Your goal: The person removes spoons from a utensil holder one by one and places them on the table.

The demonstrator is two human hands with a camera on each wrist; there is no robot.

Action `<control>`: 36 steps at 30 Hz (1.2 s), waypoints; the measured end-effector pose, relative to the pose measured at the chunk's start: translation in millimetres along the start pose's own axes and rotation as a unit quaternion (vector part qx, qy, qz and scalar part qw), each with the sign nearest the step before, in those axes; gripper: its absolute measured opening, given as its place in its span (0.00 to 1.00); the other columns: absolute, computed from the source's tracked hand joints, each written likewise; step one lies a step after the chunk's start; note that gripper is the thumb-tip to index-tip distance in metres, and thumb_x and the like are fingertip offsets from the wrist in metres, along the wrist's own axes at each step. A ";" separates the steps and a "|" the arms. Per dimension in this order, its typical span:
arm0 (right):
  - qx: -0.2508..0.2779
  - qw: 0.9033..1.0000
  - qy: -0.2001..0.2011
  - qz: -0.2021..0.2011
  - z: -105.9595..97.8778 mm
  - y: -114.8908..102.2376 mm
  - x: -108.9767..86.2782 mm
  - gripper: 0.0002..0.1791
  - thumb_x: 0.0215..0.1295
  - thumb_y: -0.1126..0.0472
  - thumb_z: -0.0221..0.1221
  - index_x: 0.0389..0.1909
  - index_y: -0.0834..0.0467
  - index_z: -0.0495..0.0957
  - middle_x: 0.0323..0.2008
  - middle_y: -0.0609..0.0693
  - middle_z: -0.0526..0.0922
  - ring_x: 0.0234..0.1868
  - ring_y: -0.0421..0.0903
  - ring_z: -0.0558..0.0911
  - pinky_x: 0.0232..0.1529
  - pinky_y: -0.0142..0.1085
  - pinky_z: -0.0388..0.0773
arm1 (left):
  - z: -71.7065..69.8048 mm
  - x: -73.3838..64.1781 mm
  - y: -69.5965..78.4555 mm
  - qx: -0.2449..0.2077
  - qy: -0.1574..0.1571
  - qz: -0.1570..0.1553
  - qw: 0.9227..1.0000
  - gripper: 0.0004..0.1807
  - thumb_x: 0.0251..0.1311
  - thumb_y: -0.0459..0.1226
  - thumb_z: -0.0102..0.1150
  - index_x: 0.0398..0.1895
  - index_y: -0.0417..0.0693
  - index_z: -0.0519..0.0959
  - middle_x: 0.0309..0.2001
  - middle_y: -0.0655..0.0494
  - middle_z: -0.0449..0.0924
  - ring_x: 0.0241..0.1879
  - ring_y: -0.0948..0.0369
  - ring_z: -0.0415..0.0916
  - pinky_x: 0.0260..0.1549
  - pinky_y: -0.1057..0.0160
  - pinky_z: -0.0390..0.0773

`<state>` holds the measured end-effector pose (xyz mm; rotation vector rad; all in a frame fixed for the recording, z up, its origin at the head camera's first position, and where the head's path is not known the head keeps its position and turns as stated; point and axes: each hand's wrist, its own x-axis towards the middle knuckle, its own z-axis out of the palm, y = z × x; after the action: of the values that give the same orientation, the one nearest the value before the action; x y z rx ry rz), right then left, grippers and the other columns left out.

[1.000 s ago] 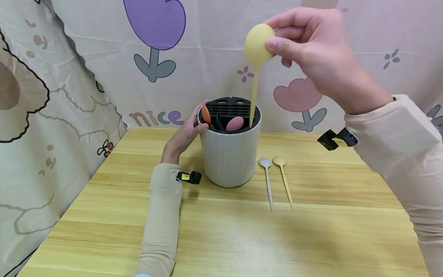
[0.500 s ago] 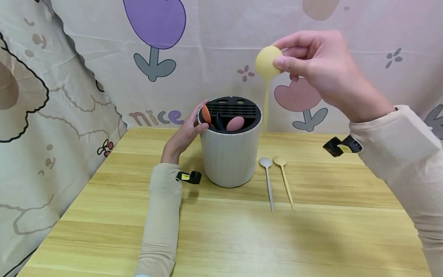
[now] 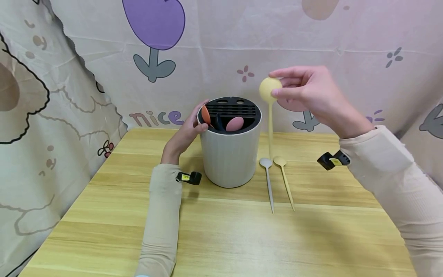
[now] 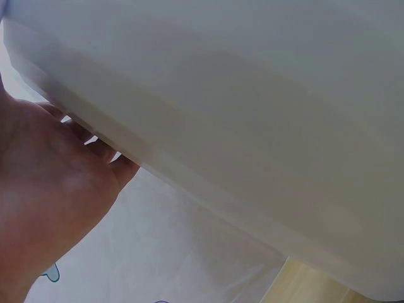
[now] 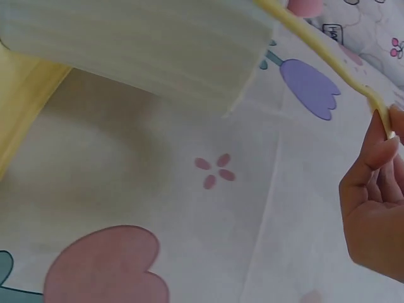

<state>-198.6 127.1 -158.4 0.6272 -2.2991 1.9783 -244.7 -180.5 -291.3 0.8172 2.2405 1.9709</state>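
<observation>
Your right hand [image 3: 309,92] held a pale yellow spoon [image 3: 270,111] upright, its fingers clamped on the smooth, round head at the top; the long, slim handle hung straight down, right of a ribbed off-white container [image 3: 230,159]. Your left hand [image 3: 187,132] had its fingers clamped on that container's upper side. A gray spoon [image 3: 268,185] and another yellow spoon [image 3: 287,185] lay on the wood-grain surface [image 3: 221,231].

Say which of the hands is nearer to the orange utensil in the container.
Left. The left hand holds the container near its top, close beside the orange utensil; the right hand is farther off, above the table right of the container, pinching a yellow spoon.
</observation>
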 end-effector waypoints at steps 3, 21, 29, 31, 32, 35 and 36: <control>-0.015 1.000 -0.001 0.023 1.3 6.3 -1.0 0.22 0.50 0.74 0.70 0.49 0.62 0.83 0.32 0.52 0.86 0.32 0.42 0.83 0.34 0.28 0.80 | -0.1 -0.1 -0.4 -0.001 0.000 0.000 1.000 0.73 0.31 0.76 0.63 0.77 0.49 0.44 0.72 0.44 0.50 0.67 0.50 0.53 0.67 0.42 0.50; -0.087 0.994 -0.031 0.052 3.7 46.6 -14.2 0.31 0.51 0.71 0.70 0.59 0.62 0.76 0.35 0.46 0.87 0.40 0.42 0.83 0.47 0.30 0.75 | -0.1 -0.3 0.0 -0.005 0.001 0.003 1.000 0.72 0.32 0.75 0.64 0.77 0.48 0.44 0.72 0.44 0.50 0.68 0.51 0.53 0.67 0.44 0.50; 0.078 0.996 -0.019 0.050 6.7 68.0 -26.8 0.30 0.51 0.79 0.65 0.59 0.63 0.76 0.37 0.51 0.86 0.39 0.44 0.83 0.45 0.32 0.78 | -0.1 0.5 0.1 -0.006 0.001 0.000 1.000 0.73 0.31 0.75 0.64 0.77 0.48 0.44 0.72 0.44 0.50 0.68 0.51 0.53 0.67 0.44 0.50; 0.095 0.994 -0.015 0.052 6.6 71.6 -30.4 0.30 0.51 0.80 0.65 0.58 0.62 0.77 0.38 0.51 0.86 0.39 0.44 0.83 0.45 0.32 0.78 | 0.1 0.4 0.5 -0.002 0.000 0.000 1.000 0.73 0.31 0.75 0.63 0.77 0.48 0.44 0.73 0.45 0.50 0.69 0.51 0.52 0.67 0.43 0.50; 0.096 0.994 -0.011 0.051 6.3 73.4 -31.9 0.30 0.51 0.80 0.65 0.59 0.63 0.77 0.38 0.51 0.86 0.39 0.44 0.84 0.45 0.31 0.78 | 0.1 0.3 0.8 -0.001 0.000 0.000 1.000 0.73 0.31 0.76 0.63 0.77 0.48 0.44 0.73 0.45 0.50 0.69 0.51 0.52 0.67 0.43 0.50; 0.112 0.993 -0.014 0.034 2.4 79.0 -37.3 0.29 0.52 0.80 0.64 0.58 0.63 0.77 0.39 0.51 0.86 0.39 0.43 0.84 0.44 0.31 0.78 | 0.6 0.1 1.6 -0.005 0.000 0.002 1.000 0.74 0.31 0.76 0.64 0.77 0.47 0.44 0.73 0.45 0.50 0.69 0.51 0.52 0.67 0.44 0.50; 0.115 0.993 -0.015 0.026 0.4 81.0 -39.7 0.29 0.52 0.81 0.64 0.57 0.62 0.78 0.38 0.50 0.86 0.38 0.43 0.83 0.44 0.31 0.78 | 0.9 0.3 1.6 -0.006 -0.001 0.003 1.000 0.74 0.31 0.75 0.64 0.77 0.47 0.44 0.73 0.44 0.50 0.69 0.51 0.53 0.67 0.44 0.50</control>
<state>-188.8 145.8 -246.0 0.6209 -2.1419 2.2945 -244.1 -179.5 -289.9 0.8252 2.2250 1.9849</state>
